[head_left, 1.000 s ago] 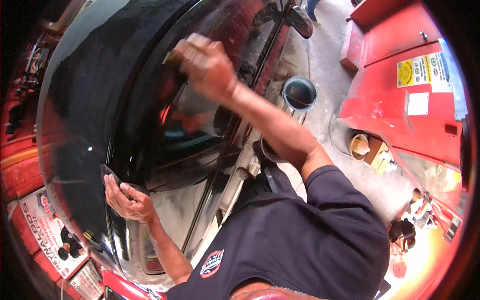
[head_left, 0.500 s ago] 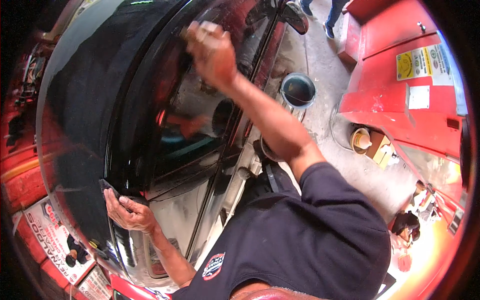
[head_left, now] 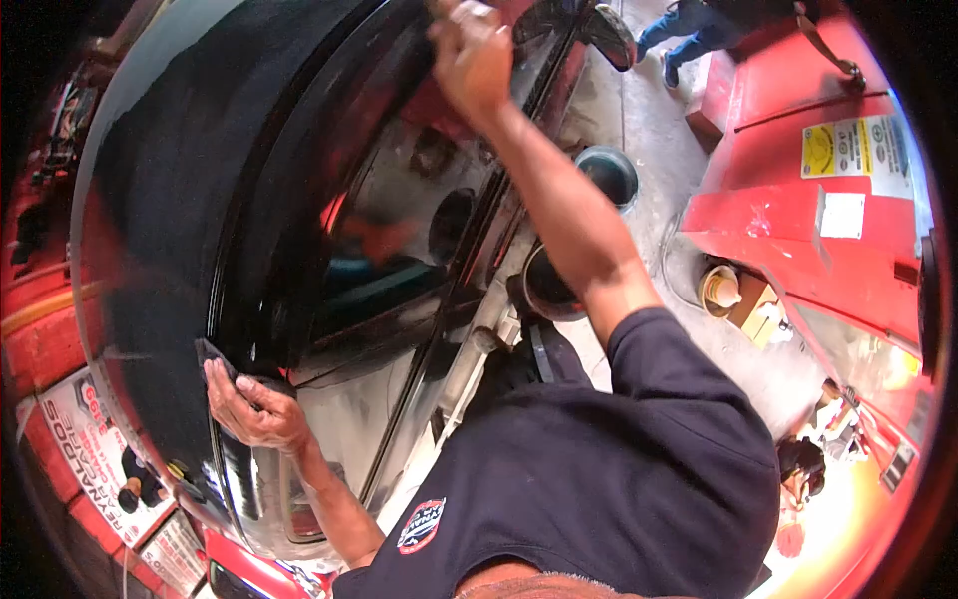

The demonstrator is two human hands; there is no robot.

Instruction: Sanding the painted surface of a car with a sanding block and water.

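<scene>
A glossy black car body fills the left and middle of the view, with a window that mirrors red shapes. My right hand is stretched far up against the car near the top edge, fingers curled over a small pale pad that is mostly hidden. My left hand rests low on the black panel and pinches a small dark cloth flat against the paint. I wear a dark short-sleeved shirt.
A round bucket and a second dark round container stand on the concrete floor by the car. A red cabinet with stickers is at the right, a cardboard box below it. Another person's legs in jeans are at top right.
My right hand has slid further up along the car toward the top edge, arm now nearly straight. My left hand stays in the same place with the cloth.
</scene>
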